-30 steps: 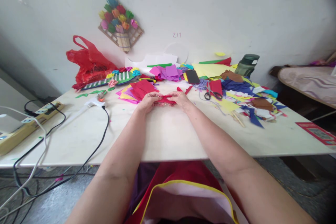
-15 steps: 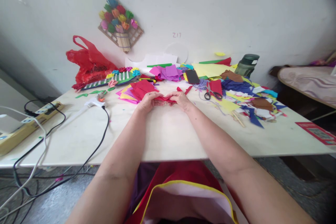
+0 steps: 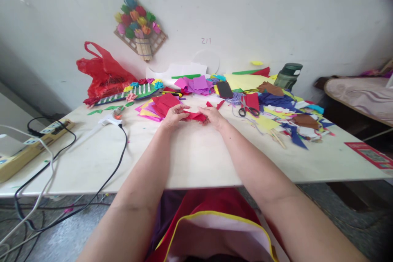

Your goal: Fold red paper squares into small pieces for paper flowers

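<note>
A small folded piece of red crepe paper (image 3: 196, 116) is stretched between my two hands, just above the white table. My left hand (image 3: 176, 117) pinches its left end, the thumb underneath and the fingers partly spread. At the other end, the fingers of my right hand (image 3: 214, 117) are closed on the paper. Behind my left hand lies a stack of red, pink and yellow paper sheets (image 3: 166, 103). A narrow red paper strip (image 3: 220, 105) rests just beyond my right hand.
Scissors (image 3: 248, 110), a phone (image 3: 225, 89) and a heap of coloured scraps (image 3: 294, 116) lie to the right, before a green bottle (image 3: 287, 77). On the left are a white glue gun (image 3: 110, 119) with a trailing cord, a power strip (image 3: 37, 147) and a red bag (image 3: 104, 69).
My hands have moved slightly apart, and more of the red paper shows between them. My left fingers have lifted and opened somewhat.
</note>
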`<state>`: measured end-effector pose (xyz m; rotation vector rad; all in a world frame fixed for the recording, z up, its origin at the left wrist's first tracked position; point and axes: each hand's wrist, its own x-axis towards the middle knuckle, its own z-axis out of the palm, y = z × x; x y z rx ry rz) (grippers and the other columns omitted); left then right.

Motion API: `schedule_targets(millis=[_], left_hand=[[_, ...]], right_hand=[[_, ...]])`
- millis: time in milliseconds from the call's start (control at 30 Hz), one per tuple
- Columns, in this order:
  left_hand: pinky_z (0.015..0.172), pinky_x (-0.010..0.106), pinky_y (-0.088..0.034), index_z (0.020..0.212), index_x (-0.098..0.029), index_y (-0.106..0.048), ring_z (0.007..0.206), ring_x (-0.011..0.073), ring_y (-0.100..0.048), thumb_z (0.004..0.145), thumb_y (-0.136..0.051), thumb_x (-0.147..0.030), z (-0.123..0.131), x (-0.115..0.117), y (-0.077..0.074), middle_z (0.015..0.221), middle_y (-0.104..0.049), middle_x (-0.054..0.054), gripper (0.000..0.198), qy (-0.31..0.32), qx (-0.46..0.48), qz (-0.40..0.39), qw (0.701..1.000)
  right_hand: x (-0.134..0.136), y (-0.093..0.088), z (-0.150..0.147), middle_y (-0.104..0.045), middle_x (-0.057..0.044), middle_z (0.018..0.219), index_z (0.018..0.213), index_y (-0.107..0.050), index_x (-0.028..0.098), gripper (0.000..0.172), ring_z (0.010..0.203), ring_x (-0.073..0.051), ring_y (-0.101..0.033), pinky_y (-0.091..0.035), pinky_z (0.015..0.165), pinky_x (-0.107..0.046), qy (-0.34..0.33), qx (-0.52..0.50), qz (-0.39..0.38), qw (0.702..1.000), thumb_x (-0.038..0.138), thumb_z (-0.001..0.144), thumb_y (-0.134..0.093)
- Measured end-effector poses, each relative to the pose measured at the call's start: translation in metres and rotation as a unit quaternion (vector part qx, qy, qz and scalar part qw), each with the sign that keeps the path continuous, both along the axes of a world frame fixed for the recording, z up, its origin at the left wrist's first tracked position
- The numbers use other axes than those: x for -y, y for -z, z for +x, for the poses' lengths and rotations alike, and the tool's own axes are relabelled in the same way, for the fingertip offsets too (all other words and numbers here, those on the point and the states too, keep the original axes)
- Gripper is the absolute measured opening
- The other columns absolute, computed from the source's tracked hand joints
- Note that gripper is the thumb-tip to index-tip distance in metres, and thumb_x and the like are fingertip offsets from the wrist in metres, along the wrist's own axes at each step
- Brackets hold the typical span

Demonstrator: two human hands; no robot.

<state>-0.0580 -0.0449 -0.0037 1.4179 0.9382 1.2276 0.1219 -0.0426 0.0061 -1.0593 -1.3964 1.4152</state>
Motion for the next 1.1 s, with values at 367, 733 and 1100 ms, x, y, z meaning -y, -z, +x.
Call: schedule_targets(millis=[367, 733, 1100], left_hand=[[0.062, 0.030, -0.050, 0.098, -0.010, -0.058, 0.060, 0.0146, -0.060, 0.056, -0.068, -0.023, -0.001, -0.001, 0.002, 0.065, -0.062, 0.002, 0.045, 0.000, -0.028, 0.021, 0.999], [0.061, 0.028, -0.049, 0.098, -0.010, -0.058, 0.059, 0.0145, -0.060, 0.056, -0.068, -0.023, -0.001, 0.000, 0.001, 0.064, -0.062, 0.002, 0.045, 0.003, -0.037, 0.018, 0.999], [0.058, 0.024, -0.045, 0.096, -0.012, -0.059, 0.056, 0.0122, -0.058, 0.058, -0.067, -0.024, 0.004, 0.009, -0.005, 0.061, -0.062, 0.001, 0.041, 0.042, -0.046, -0.009, 0.998]], right_hand=[[0.001, 0.000, 0.003, -0.060, -0.004, 0.046, 0.062, -0.053, 0.012, 0.024, 0.033, -0.008, -0.051, -0.040, 0.032, -0.016, -0.010, 0.065, -0.014, 0.998, 0.031, 0.071, -0.065], [-0.001, 0.003, 0.003, -0.063, -0.006, 0.051, 0.065, -0.056, 0.012, 0.026, 0.041, -0.013, -0.058, -0.044, 0.036, -0.019, -0.021, 0.042, -0.005, 0.999, 0.036, 0.069, -0.065], [-0.003, 0.009, 0.000, -0.062, -0.005, 0.049, 0.059, -0.056, 0.014, 0.028, 0.041, -0.013, -0.057, -0.046, 0.039, -0.021, -0.066, 0.042, 0.004, 0.997, 0.036, 0.057, -0.073]])
